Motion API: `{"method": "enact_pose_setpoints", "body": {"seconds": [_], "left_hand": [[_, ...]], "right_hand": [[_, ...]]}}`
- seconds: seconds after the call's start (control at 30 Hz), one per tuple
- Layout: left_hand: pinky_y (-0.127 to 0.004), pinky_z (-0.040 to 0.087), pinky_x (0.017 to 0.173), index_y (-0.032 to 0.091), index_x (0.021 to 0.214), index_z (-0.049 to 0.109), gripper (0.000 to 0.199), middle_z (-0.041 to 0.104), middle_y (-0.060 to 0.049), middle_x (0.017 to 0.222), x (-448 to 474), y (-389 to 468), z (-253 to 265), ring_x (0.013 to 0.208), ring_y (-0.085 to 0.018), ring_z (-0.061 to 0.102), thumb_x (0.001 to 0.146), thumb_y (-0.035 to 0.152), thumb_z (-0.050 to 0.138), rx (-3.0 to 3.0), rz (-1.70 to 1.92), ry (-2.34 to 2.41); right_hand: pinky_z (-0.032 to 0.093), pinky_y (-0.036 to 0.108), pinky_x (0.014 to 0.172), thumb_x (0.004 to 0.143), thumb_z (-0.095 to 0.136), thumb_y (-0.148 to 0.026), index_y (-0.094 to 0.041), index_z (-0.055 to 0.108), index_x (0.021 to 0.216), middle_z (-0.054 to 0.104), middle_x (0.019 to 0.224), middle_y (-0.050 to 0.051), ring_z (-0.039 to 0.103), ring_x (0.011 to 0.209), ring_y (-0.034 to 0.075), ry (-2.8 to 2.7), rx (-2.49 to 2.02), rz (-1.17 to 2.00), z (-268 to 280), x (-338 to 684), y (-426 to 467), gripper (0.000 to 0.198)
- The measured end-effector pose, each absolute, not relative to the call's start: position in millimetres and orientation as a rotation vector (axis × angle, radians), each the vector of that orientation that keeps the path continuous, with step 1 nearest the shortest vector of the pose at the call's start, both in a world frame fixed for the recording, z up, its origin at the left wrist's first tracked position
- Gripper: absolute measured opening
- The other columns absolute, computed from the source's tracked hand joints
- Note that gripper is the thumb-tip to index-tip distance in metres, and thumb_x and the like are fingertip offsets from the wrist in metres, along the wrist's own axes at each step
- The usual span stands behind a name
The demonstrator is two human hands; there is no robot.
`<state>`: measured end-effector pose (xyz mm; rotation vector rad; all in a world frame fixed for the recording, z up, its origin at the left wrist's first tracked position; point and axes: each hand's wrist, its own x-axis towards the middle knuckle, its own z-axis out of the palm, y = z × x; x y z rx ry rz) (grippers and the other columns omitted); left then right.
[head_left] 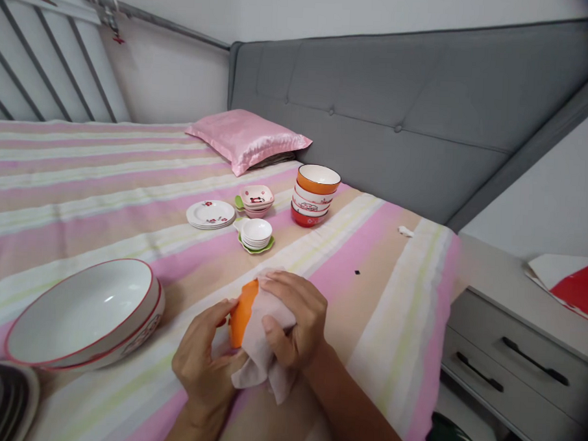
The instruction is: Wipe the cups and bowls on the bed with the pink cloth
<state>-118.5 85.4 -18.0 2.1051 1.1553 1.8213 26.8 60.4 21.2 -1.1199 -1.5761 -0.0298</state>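
Note:
Between my two hands is an orange dish [242, 314], mostly covered by a thin white cloth [258, 341]. Its exact shape is hidden. At its left edge, my left hand [205, 350] grips it between fingertips and thumb. My right hand [297, 318] presses the cloth around the other side, fingers on top and thumb in front. Beyond my hands stand small white bowls [256, 230] on a green leaf-shaped dish [269, 247]. Behind them are stacked pink square bowls [256, 197], and to their left a few flowered white plates [210, 213].
Large red-rimmed bowls [82, 315] sit at left, with a stack of dark dishes [6, 400] in the near corner. Several stacked bowls [316, 182] stand near the grey headboard [378, 87]. A pink pillow [249, 137] lies behind. Drawers [517, 350] adjoin the bed's right edge.

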Motion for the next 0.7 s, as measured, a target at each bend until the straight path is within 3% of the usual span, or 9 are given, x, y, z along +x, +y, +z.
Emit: {"method": "enact_pose_setpoints", "body": {"seconds": [0.23, 0.47, 0.57, 0.7], "left_hand": [[-0.031, 0.052, 0.068, 0.020, 0.106, 0.060, 0.035, 0.067, -0.007, 0.096, -115.5, 83.3, -14.9, 0.081, -0.020, 0.063, 0.072, 0.025, 0.067, 2.128, 1.749, 1.151], [-0.036, 0.053, 0.076, 0.019, 0.121, 0.050, 0.054, 0.064, -0.010, 0.112, -109.1, 88.6, -16.7, 0.090, -0.023, 0.064, 0.070, 0.032, 0.063, 1.958, 1.177, 1.355], [-0.038, 0.052, 0.075, 0.017, 0.115, 0.054, 0.046, 0.065, -0.011, 0.106, -108.0, 89.6, -15.3, 0.091, -0.026, 0.063, 0.072, 0.031, 0.060, 1.972, 0.964, 1.389], [-0.046, 0.044, 0.088, 0.015, 0.098, 0.062, 0.029, 0.063, -0.014, 0.106, -110.1, 92.4, -15.9, 0.102, -0.031, 0.056, 0.077, 0.033, 0.052, 2.157, 0.919, 1.391]], "right_hand": [[0.049, 0.044, 0.093, 0.077, 0.053, -0.032, -0.022, 0.066, 0.106, 0.069, 0.107, 0.008, 0.063, 0.103, 0.027, -1.593, -1.162, -0.071, 23.8, 25.6, 61.7, 0.033], [0.049, 0.039, 0.094, 0.082, 0.050, -0.027, -0.021, 0.065, 0.107, 0.068, 0.107, 0.007, 0.061, 0.104, 0.023, -1.470, -1.225, 0.085, 18.5, 41.9, 69.8, 0.030], [0.049, 0.038, 0.094, 0.084, 0.049, -0.026, -0.021, 0.065, 0.107, 0.068, 0.108, 0.007, 0.061, 0.104, 0.023, -1.421, -1.225, 0.127, 15.6, 44.9, 71.7, 0.029], [0.048, 0.036, 0.095, 0.086, 0.048, -0.024, -0.020, 0.065, 0.108, 0.068, 0.108, 0.006, 0.060, 0.104, 0.021, -1.389, -1.199, 0.157, 13.4, 45.2, 74.4, 0.028]]}}
